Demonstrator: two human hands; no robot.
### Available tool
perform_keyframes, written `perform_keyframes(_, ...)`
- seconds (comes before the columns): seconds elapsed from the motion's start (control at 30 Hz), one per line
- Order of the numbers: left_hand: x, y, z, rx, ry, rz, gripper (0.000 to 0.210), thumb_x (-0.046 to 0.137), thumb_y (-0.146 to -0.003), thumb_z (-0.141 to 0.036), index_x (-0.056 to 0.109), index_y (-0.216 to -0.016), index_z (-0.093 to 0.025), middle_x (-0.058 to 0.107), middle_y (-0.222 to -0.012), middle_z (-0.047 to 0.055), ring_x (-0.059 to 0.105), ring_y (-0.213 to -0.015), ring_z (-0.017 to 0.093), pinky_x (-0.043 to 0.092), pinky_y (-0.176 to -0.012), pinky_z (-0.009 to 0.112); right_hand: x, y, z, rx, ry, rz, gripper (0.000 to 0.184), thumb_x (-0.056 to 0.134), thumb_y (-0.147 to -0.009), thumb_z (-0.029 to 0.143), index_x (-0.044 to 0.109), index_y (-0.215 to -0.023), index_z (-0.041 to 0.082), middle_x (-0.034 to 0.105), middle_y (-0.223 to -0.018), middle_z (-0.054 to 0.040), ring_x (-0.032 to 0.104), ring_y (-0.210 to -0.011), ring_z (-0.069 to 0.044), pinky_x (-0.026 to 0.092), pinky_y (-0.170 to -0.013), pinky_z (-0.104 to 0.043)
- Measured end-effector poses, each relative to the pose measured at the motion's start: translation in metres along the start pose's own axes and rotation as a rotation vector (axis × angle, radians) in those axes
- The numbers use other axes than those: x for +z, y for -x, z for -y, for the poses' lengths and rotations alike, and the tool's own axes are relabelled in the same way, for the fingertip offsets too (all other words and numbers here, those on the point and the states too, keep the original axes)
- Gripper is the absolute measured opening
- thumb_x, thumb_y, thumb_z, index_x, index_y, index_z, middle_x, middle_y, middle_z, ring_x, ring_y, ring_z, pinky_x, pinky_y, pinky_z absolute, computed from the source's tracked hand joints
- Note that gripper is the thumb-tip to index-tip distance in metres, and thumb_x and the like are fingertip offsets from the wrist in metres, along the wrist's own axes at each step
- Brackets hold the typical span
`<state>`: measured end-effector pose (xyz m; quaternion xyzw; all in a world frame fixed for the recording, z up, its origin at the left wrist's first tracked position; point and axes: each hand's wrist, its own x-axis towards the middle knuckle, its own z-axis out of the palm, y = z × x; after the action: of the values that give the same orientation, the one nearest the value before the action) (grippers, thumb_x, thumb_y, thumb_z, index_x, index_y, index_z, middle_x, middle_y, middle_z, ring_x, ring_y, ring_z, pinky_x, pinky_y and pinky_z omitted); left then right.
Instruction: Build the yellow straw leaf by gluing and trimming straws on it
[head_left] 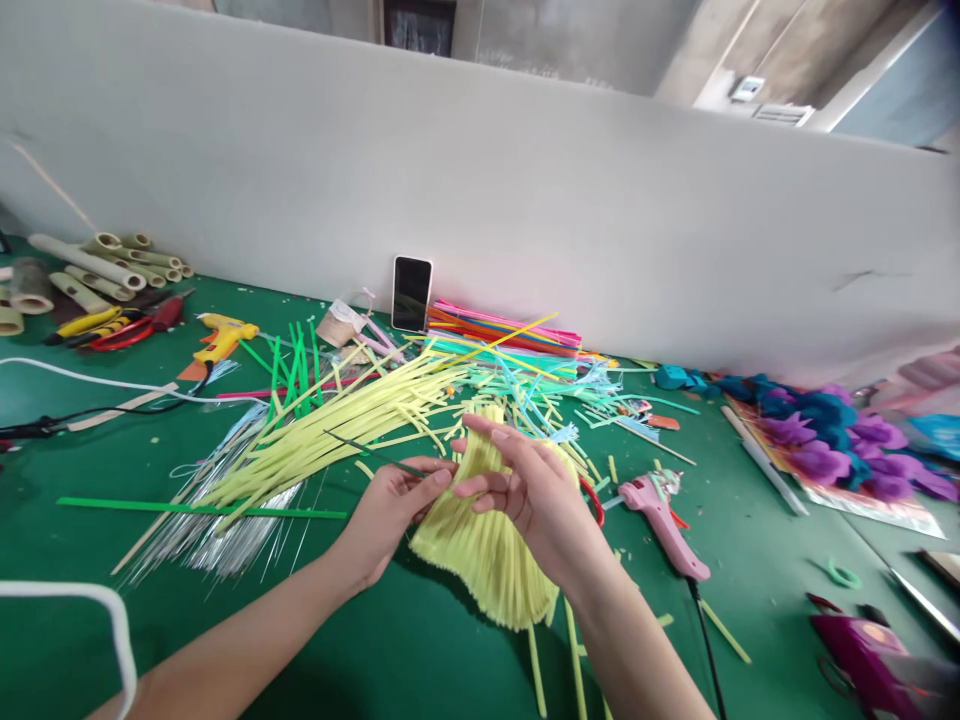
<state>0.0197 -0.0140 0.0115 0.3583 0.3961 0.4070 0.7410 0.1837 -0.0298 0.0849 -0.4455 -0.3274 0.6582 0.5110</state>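
Flares as a pale-yellow, ribbed skirt of fuzzy stems (480,570) over the green tabletop (360,650), narrow above, wavy-edged below, partly behind the right hand (536,495). Juts leftward from the left hand (394,510) as a thin dark rod (375,454).

Yellow-green fan (487,570), left of pink glue gun (664,528): is partly hidden behind right hand (529,490). Red loop (596,503), just left of gun: remainder hidden. Purple object (859,640), lower right of gun: blurred, cut off.
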Motion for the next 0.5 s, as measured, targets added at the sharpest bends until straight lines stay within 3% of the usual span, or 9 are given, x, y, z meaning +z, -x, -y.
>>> perform_keyframes(0.2, 0.0034, 0.0027, -0.0034, -0.02, -0.002, 0.041, 0.041, 0.082, -0.071, -0.047, 0.075, -0.097, -0.016, 0.072, -0.072, 0.004, 0.067, -0.075, 0.023, 0.048, -0.067, 0.031, -0.004, 0.0025, 0.0012, 0.014, 0.026, 0.009, 0.026, 0.065, -0.091, 0.034, 0.074, -0.108, 0.017, 0.077, -0.089, -0.0056, 0.072, -0.055, -0.011, 0.053, -0.045, -0.015)
perform_keyframes(0.33, 0.0026, 0.0019, -0.0015, -0.027, 0.008, 0.064, 0.041, 0.082, -0.072, -0.047, 0.076, -0.099, -0.017, 0.074, -0.079, 0.005, 0.067, -0.078, 0.022, 0.049, -0.07, 0.03, -0.0062, 0.0047, 0.0013, 0.034, 0.024, 0.004, 0.026, 0.063, -0.091, 0.032, 0.075, -0.107, 0.015, 0.076, -0.085, -0.0049, 0.071, -0.053, -0.011, 0.051, -0.042, -0.014)
perform_keyframes(0.5, 0.0012, 0.0022, 0.0015, -0.043, -0.026, 0.11, 0.029, 0.079, -0.078, -0.043, 0.076, -0.091, -0.017, 0.07, -0.075, 0.001, 0.059, -0.069, 0.013, 0.044, -0.064, 0.023, -0.0085, 0.0084, 0.0034, 0.112, 0.071, 0.007, 0.027, 0.059, -0.093, 0.032, 0.076, -0.102, 0.013, 0.073, -0.073, -0.0037, 0.069, -0.047, -0.012, 0.048, -0.037, -0.015)
